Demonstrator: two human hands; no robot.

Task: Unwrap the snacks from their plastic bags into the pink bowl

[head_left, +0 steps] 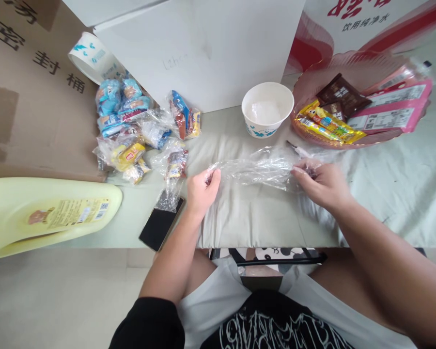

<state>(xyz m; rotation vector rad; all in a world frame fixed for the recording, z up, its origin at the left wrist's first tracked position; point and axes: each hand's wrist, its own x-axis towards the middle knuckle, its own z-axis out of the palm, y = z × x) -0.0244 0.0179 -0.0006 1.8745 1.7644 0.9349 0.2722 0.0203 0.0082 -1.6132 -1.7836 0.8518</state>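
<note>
A clear plastic bag (256,169) stretches sideways just above the cloth-covered table. My left hand (203,191) is closed on its left end, and my right hand (323,182) grips the right end. Beyond the bag stands a white paper bowl (267,109) with a blue leaf print. A dark-tipped thin object (298,148), perhaps a pen, lies by my right hand, partly hidden. Left of my left hand sits a clear bag with a small snack packet (177,164). Under its lower end lies a black phone (161,220).
Several bagged snacks (123,126) are heaped at the left, beside a tipped paper cup (94,58). A pink scalloped basket (301,131) at the right holds snack packets. Boxes line the back. A pale yellow plastic container (39,194) lies at the left edge.
</note>
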